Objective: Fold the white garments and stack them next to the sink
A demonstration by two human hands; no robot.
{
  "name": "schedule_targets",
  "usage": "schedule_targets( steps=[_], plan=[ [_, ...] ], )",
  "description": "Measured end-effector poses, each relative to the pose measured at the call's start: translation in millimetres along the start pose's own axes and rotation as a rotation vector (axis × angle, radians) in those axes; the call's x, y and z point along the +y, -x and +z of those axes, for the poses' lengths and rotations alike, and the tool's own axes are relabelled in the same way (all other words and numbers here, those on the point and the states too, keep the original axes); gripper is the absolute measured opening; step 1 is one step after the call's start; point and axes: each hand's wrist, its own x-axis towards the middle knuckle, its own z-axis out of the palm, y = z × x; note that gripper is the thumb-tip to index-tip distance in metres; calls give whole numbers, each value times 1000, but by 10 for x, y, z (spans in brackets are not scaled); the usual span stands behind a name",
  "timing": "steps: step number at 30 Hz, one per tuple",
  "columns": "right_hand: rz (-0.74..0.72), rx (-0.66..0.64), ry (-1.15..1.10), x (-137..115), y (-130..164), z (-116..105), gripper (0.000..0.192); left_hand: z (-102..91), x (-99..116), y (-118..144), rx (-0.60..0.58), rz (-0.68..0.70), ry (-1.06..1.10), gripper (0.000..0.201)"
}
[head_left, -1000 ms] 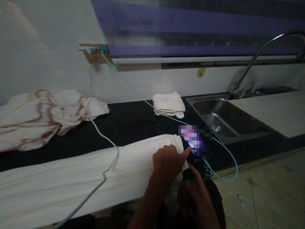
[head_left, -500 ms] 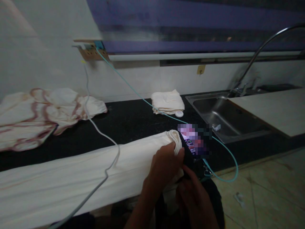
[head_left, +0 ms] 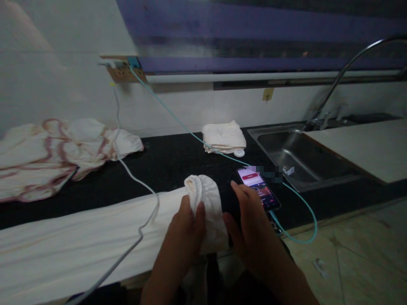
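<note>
One black bench (head_left: 165, 163) fills most of what I can see from where I stand, running along under a tiled wall. Over its near edge stretches a long white cloth (head_left: 79, 241), its right end folded back in front of the person to show a gathered, ribbed edge. A patterned cloth (head_left: 73, 146), cream with reddish bands, lies crumpled at the far left against the wall. Over to the right, a pale board (head_left: 359, 146) covers part of a metal sink (head_left: 295, 154).

The left hand (head_left: 182, 228) has its grip narrowed on the folded end of the long white cloth, thumb pressed at the ribbed edge. The right hand (head_left: 252, 220) holds its grip wide, thumb and fingers spread just beside that end; I can't tell whether the thumb touches the fabric. A small folded cloth (head_left: 224, 135) sits near the wall.

Close behind the right hand lies a phone (head_left: 265, 192), its screen lit with a red bar, the lettering too small and partly too blurred to read. A grey cable (head_left: 139, 181) crosses the long white cloth. Smallest is a round white disc (head_left: 239, 153), beside the folded cloth.
</note>
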Motion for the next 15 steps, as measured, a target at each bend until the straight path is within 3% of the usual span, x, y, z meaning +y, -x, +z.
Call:
schedule_targets(
  steps=[2, 5, 10, 15],
  plan=[
    [-50, -84, -42, -75, -12, 67, 53, -83, -101, 2, 10, -67, -56, 30],
    [-61, -156, -106, -207, 28, 210, 49, -204, -234, 10, 51, -53, -79, 34],
    [-45, -199, -185, -348, 76, 404, 48, -395, -326, 95, 104, -189, -200, 42],
    [-48, -205, -172, -393, 110, 490, 46, -565, -362, 149, 166, -267, -184, 40]
  ],
)
